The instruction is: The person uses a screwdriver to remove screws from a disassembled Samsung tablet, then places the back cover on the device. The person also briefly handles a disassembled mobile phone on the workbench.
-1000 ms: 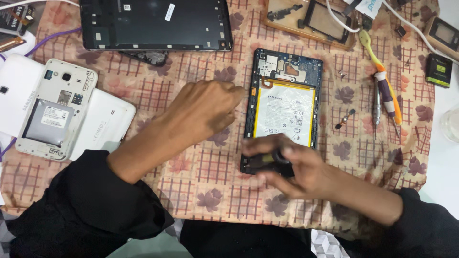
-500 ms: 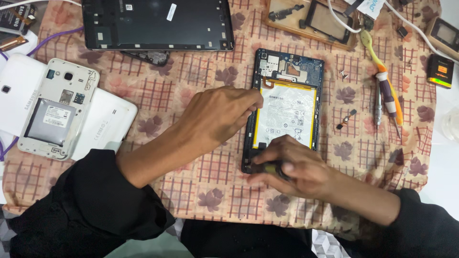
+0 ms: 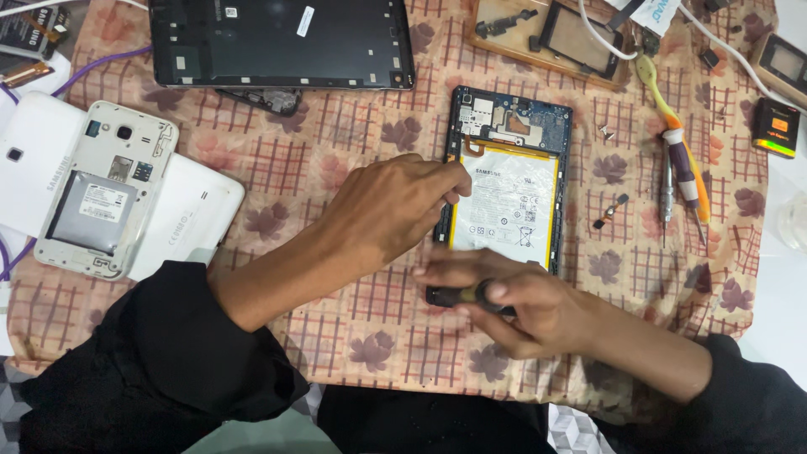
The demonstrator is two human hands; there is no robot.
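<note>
An opened tablet [image 3: 509,181] lies face down on the patterned cloth, its white battery and blue circuit board exposed. My left hand [image 3: 393,206] rests on the tablet's left edge, fingertips touching the frame. My right hand [image 3: 513,298] covers the tablet's near end and grips a dark tool handle [image 3: 466,295] held sideways. The tool's tip is hidden under my fingers.
A large black tablet frame [image 3: 282,42] lies at the back. A white phone without its cover [image 3: 105,189] sits on a white tablet [image 3: 181,223] at left. Screwdrivers [image 3: 683,168], small screws [image 3: 607,130] and a wooden tray [image 3: 546,38] of parts lie at right.
My left hand slid right from the cloth onto the tablet's left edge. My right hand stayed at the tablet's near end and shifted the tool slightly.
</note>
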